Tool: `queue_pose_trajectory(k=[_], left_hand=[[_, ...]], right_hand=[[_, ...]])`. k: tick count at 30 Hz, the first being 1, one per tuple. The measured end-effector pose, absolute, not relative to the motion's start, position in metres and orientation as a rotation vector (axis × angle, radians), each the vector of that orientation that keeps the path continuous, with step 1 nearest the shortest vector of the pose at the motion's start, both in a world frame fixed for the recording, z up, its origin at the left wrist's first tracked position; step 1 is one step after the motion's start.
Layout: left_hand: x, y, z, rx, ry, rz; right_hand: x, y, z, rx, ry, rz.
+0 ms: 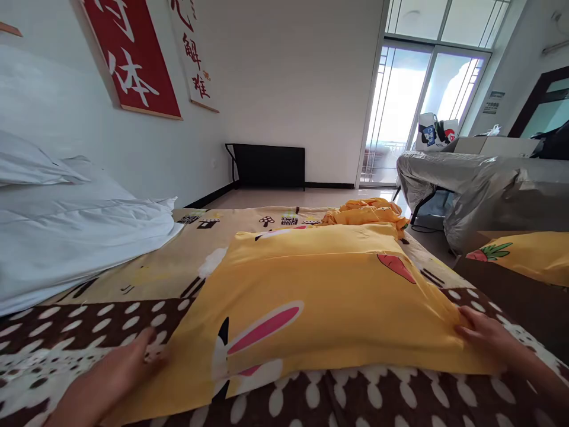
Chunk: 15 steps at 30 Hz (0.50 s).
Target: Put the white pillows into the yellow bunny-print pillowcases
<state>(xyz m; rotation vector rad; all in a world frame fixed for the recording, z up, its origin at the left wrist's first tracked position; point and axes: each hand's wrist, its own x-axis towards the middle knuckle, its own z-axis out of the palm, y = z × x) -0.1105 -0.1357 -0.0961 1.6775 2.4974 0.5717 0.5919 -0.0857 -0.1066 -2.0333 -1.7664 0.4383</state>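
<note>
I am flattening the yellow pillowcase (320,296) on the bed (364,403). My left hand (111,379) is pressing its near-left corner, open; my right hand (486,338) is resting flat on its right edge. Judged next: smoothing outward evenly.

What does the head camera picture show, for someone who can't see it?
Two hands, the left hand and right hand, press flat on the near corners of a yellow pillowcase with a rabbit and carrot print, lying on a patterned bed sheet. A white duvet lies to the left.
</note>
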Motion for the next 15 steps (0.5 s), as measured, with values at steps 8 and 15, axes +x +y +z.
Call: queue_pose_trajectory(k=[8,15], left_hand=[[0.105,-0.057,-0.002,2.617,1.93,0.729],[0.074,-0.004,-0.049,2.382,2.063,0.58]], right_hand=[[0.344,-0.041,-0.025,-1.229,-2.218,-0.21],[0.37,0.024,-0.06,-1.477,-2.226,-0.111]])
